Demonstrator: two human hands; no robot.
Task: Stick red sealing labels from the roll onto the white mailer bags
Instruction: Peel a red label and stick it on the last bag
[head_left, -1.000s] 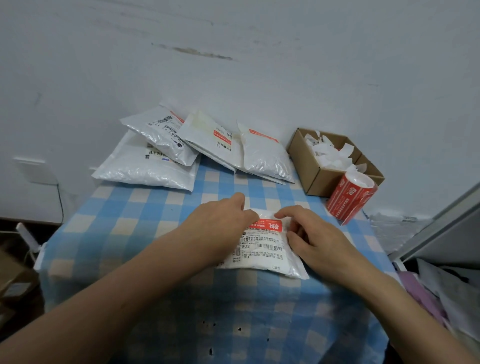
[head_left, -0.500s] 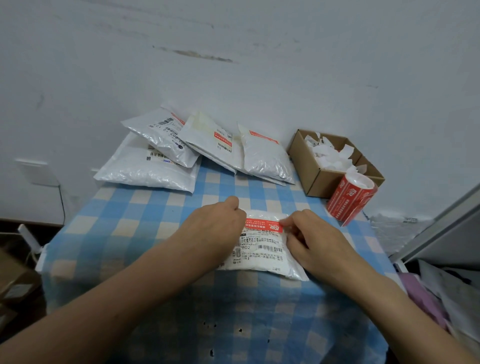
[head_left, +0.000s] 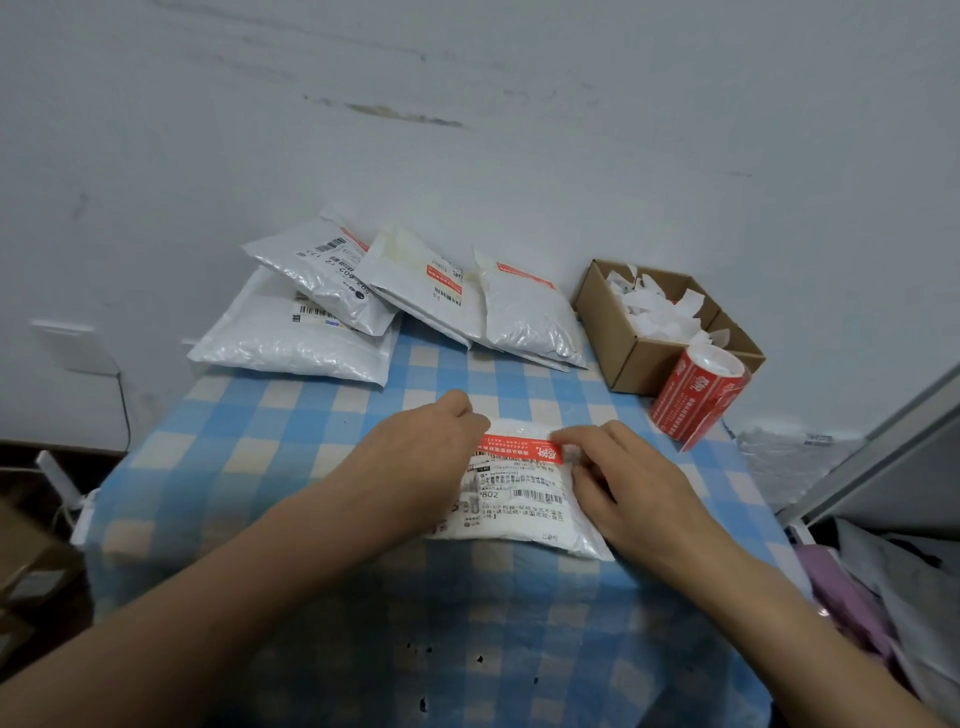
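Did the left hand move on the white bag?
Yes. The left hand slid a little leftward along the red sealing label on the white plastic mailer bag, away from the brown cardboard box.

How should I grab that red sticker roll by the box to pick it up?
Probably wrap your fingers round the curved middle of the red sticker roll, coming from the front, the side nearest you. It lies tilted against the cardboard box, so the back looks blocked, and its round sides are the easiest part to hold.
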